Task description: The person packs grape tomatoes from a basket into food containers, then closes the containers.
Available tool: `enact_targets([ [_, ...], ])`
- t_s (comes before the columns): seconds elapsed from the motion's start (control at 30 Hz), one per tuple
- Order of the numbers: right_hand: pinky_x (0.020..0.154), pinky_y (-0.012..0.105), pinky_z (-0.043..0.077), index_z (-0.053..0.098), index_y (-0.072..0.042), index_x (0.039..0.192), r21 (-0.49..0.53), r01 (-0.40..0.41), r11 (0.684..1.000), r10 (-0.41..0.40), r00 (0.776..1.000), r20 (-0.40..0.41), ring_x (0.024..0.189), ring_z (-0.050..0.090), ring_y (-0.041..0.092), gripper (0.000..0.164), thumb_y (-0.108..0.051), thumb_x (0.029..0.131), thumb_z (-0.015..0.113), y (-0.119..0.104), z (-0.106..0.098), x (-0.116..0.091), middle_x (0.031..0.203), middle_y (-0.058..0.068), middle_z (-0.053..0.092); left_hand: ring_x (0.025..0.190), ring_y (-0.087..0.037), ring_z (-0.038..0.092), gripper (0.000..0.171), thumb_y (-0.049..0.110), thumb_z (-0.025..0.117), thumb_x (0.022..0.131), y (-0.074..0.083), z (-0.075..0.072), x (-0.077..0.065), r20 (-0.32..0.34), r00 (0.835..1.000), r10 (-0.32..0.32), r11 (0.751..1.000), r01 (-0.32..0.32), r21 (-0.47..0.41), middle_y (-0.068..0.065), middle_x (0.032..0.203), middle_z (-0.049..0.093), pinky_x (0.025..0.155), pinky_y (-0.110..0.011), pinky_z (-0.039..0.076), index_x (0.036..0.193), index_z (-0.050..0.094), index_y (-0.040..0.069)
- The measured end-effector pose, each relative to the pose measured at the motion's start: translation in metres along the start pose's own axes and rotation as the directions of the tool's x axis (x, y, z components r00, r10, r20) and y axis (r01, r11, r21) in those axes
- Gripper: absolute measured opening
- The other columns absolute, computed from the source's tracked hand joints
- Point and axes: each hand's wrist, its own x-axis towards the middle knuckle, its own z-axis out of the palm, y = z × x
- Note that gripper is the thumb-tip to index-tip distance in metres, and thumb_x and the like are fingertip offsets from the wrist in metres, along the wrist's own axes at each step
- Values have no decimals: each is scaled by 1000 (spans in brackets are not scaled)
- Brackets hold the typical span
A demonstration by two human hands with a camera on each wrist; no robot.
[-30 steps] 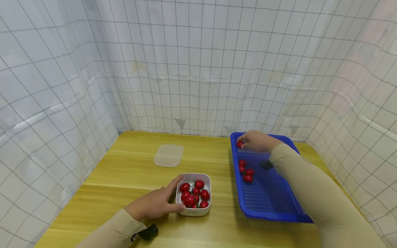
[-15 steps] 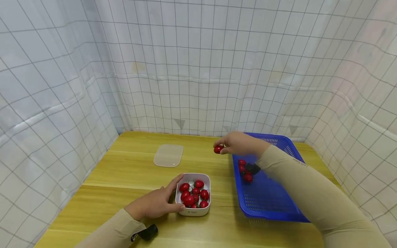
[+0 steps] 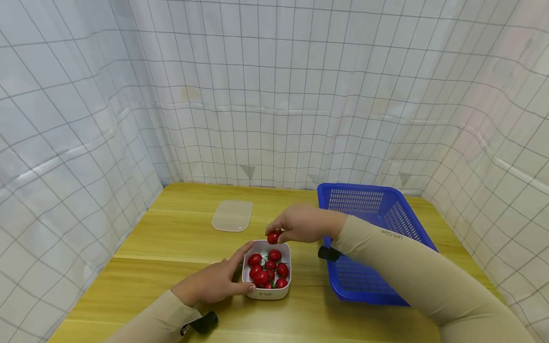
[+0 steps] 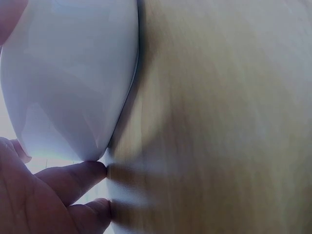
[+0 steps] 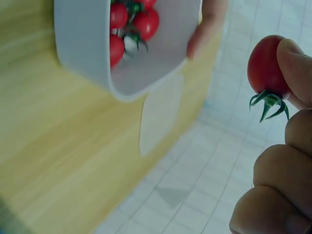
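My right hand (image 3: 303,223) pinches a cherry tomato (image 3: 273,237) between thumb and fingers, over the far rim of a white plastic box (image 3: 268,294). A green calyx on that tomato (image 5: 268,66) shows in the right wrist view. Several more cherry tomatoes (image 3: 260,277) lie inside the box. Thumb in front and fingers behind, my left hand (image 3: 216,282) grips the box's left side. The left wrist view has the smooth box wall (image 4: 73,83), with fingertips (image 4: 92,170) right at its lower edge.
Right of the box stands a blue plastic basket (image 3: 364,296), partly covered by my right forearm. A flat translucent lid (image 3: 233,215) lies behind the box on the wooden table (image 3: 171,233). A white gridded curtain (image 3: 274,119) encloses the back and sides.
My right hand has lifted a cherry tomato from the basket's far left corner and carried it left and nearer, to the box. My left hand and the box have stayed put.
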Motion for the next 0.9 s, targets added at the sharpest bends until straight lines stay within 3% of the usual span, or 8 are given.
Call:
enact_targets([
  [0.2,88,22,55,71,-18,138,9,59,998,-59,997,41,91,64,0,35,-21,104,68,-14,9,6,111,-13,76,146,-47,47,102,58,70,96,-1,-1,0,3,1000,0,1000,0,-1,-21,165,40,119,-72,32,171,7,28],
  [0.6,68,19,48,68,-27,143,63,118,991,-122,990,69,70,52,3,40,-18,104,68,-22,20,10,99,-13,72,145,-45,48,100,60,68,97,-5,2,3,-3,1000,27,1000,-27,-1,-19,166,40,119,-71,33,171,6,31],
  [0.9,92,18,54,68,-20,143,20,138,990,-139,987,80,89,60,0,40,-20,103,69,-24,22,12,121,-12,74,143,-44,50,101,59,67,97,-5,2,3,-2,999,39,999,-39,1,-17,167,39,117,-70,36,171,6,28],
])
